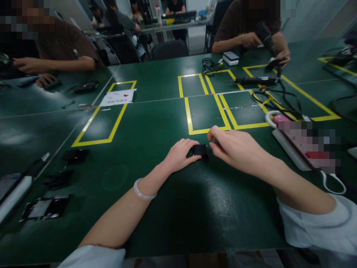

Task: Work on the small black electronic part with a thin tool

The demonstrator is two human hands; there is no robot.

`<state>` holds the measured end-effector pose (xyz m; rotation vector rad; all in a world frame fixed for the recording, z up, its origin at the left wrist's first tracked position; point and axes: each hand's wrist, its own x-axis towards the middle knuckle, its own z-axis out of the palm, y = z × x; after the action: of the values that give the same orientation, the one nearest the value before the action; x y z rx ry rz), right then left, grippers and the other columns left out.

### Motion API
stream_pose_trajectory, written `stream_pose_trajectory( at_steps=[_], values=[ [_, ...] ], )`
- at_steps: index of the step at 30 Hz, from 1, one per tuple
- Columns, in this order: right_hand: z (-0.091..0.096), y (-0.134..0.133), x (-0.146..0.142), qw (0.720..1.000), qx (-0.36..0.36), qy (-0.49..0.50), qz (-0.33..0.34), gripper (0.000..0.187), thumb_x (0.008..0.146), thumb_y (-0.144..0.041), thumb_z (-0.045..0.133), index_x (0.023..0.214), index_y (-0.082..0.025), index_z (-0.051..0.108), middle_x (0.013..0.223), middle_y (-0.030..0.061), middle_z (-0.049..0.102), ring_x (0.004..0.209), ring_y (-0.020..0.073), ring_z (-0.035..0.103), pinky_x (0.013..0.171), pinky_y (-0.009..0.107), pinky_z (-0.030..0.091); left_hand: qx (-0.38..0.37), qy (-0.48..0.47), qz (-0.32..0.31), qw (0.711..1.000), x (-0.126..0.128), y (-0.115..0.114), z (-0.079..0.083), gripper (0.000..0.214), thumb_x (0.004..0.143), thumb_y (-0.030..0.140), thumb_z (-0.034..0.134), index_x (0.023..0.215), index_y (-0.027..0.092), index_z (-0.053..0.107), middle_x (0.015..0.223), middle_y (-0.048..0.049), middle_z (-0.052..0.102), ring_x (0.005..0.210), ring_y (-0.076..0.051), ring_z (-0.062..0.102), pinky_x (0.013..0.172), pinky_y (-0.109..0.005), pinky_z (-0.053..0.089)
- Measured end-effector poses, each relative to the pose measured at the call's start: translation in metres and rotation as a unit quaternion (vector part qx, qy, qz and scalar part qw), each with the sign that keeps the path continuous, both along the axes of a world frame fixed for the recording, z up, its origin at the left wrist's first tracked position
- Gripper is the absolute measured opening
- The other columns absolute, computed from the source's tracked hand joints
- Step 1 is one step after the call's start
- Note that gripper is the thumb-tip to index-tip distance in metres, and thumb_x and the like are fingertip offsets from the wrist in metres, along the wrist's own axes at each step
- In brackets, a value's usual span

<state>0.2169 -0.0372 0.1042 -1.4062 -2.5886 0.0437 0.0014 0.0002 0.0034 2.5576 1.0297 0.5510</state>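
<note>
A small black box-shaped part (200, 150) rests on the green table in front of me. My left hand (182, 153) grips it from the left, fingers on its far side and thumb on its near side. Just right of the part, my right hand (227, 147) hovers with thumb and index finger curled close together. Whether anything tiny sits between those fingertips, I cannot make out. On the left lie more dark pieces: a black block (76, 156), a black bracket-like part (60, 179) and a flat black-and-silver part (46, 207).
Yellow tape rectangles (208, 131) mark the green table (156, 123). A pink-and-white case with a strap (304, 149) lies to the right. Beyond it are a corded black screwdriver (256, 80) and loose cables. A paper label (118, 97) lies left. Two people work across the table.
</note>
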Motion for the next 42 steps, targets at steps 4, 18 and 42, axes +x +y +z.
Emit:
stream_pose_trajectory(
  at_steps=[4,18,42],
  values=[
    [0.0006,-0.0001,-0.0007,1.0,-0.005,-0.006,-0.001,0.016,0.095,-0.034,0.039,0.095,-0.02,0.048,0.072,0.0005,0.063,0.063,0.0169,0.06,0.054,0.027,0.028,-0.004,0.001,0.001,1.0,-0.0004,0.0001,-0.001,0.037,0.092,0.048,0.052,0.116,0.02,0.053,0.11,-0.0073,0.061,0.098,-0.024,0.055,0.086,-0.038,0.045],
    [0.0008,-0.0013,-0.0008,1.0,0.013,-0.015,-0.013,0.014,0.095,-0.03,0.04,0.098,-0.02,0.048,0.075,0.0012,0.064,0.064,0.0171,0.06,0.054,0.027,0.028,-0.003,-0.009,0.002,1.0,-0.0003,-0.0002,-0.0011,0.037,0.091,0.048,0.053,0.115,0.02,0.053,0.11,-0.0073,0.062,0.097,-0.024,0.055,0.086,-0.038,0.046],
    [0.0012,0.0004,-0.0016,0.998,0.02,-0.059,-0.03,0.023,0.097,-0.036,0.037,0.091,-0.02,0.053,0.072,0.0034,0.067,0.065,0.0189,0.061,0.056,0.028,0.027,-0.011,-0.005,0.0,1.0,-0.0005,-0.0001,-0.0014,0.04,0.091,0.049,0.052,0.119,0.021,0.052,0.111,-0.0077,0.061,0.101,-0.024,0.055,0.088,-0.04,0.046]
  ],
)
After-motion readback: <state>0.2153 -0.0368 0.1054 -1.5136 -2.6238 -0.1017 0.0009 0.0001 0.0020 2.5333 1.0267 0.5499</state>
